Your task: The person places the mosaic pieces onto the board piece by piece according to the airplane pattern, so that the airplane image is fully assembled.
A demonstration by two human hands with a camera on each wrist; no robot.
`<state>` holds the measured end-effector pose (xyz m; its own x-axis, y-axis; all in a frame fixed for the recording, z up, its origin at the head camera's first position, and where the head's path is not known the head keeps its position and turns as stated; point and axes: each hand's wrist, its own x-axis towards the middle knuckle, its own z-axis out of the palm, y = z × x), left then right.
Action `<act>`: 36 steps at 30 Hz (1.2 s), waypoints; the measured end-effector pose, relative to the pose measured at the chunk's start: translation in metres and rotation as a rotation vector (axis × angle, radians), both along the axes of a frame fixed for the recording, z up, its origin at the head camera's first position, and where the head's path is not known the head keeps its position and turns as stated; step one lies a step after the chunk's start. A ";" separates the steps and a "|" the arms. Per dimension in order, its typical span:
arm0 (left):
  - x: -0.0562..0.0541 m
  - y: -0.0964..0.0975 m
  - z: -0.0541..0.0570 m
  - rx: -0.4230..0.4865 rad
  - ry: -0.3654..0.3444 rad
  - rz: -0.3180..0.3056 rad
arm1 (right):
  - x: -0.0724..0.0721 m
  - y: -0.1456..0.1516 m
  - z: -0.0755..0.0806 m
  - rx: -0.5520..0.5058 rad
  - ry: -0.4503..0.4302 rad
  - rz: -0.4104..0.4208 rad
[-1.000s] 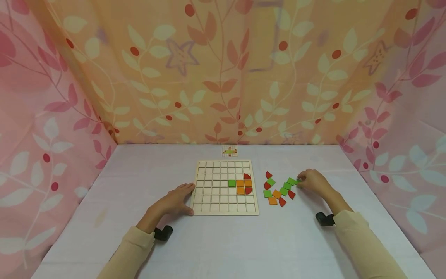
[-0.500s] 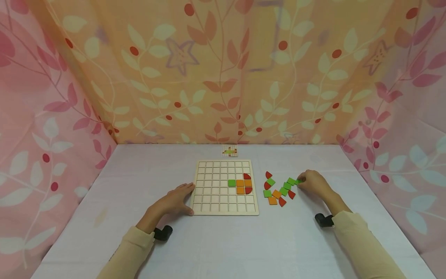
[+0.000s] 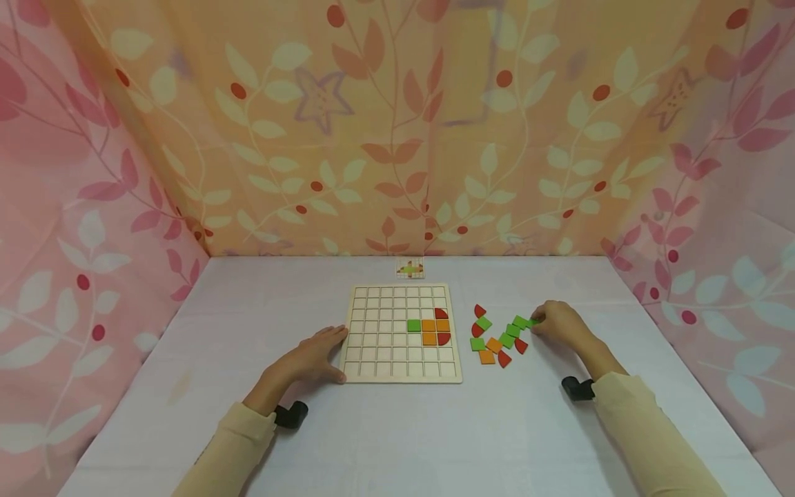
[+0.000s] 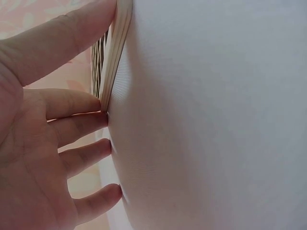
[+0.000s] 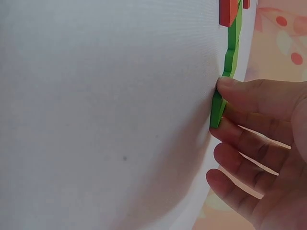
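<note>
A wooden grid board [image 3: 373, 348] lies on the table; on its right side sit a green square tile [image 3: 414, 326], several orange square tiles [image 3: 429, 338] and two red quarter-round tiles [image 3: 444, 339]. My left hand [image 3: 313, 355] rests at the board's left edge, thumb near the front corner, fingers spread and straight in the left wrist view. To the right of the board, my right hand [image 3: 561, 324] pinches a green square tile [image 5: 217, 110] between thumb and fingertips at the end of a row of green tiles. That tile is low, at the table surface.
Loose tiles lie between the board and my right hand: green squares [image 3: 506, 340], orange squares [image 3: 487, 357] and red quarter-rounds [image 3: 504, 359]. A small pattern card [image 3: 410, 268] lies behind the board. Floral curtains [image 3: 397, 138] stand around the white table [image 3: 397, 442].
Almost nothing has moved. My right hand stays at the same green tile, and my left hand stays at the board's edge. The head view has shifted very slightly.
</note>
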<state>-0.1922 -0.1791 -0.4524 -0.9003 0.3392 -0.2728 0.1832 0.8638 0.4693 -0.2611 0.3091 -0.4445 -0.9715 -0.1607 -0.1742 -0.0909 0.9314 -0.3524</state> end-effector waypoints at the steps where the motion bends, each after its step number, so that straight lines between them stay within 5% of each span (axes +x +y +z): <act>1: 0.000 0.000 0.000 0.002 0.000 0.000 | 0.000 0.000 0.000 -0.001 -0.003 -0.002; 36: -0.002 0.000 0.000 0.010 -0.005 -0.001 | -0.001 0.004 -0.002 -0.003 0.031 0.005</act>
